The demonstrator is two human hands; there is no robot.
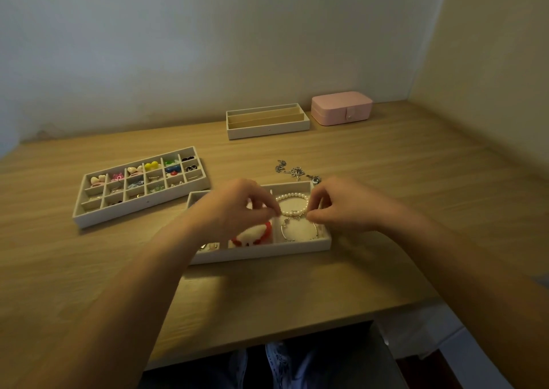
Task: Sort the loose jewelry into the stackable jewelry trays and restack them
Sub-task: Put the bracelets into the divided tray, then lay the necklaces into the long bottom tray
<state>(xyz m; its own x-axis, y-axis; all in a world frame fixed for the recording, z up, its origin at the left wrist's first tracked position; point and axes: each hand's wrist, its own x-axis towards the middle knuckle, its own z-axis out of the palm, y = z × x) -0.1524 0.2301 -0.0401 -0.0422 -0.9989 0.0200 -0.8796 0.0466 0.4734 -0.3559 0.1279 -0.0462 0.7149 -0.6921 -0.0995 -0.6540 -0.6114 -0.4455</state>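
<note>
A pearl bracelet [292, 197] hangs over the right compartment of the near white tray [261, 255]. My left hand [237, 207] pinches its near left side and my right hand [341, 207] pinches its near right side. Beneath it in the same compartment lies a thin silver bangle [298, 235]. A red and white bracelet [252, 235] fills the middle compartment, and small pieces lie in the left one, partly hidden by my left forearm. Loose silver chains [294, 172] lie on the desk just behind the tray.
A gridded tray [89, 219] with several colourful earrings sits at the left. A long-slotted tray [267, 128] and a shut pink jewelry box [341, 108] stand at the back by the wall. The desk's front edge runs below my forearms.
</note>
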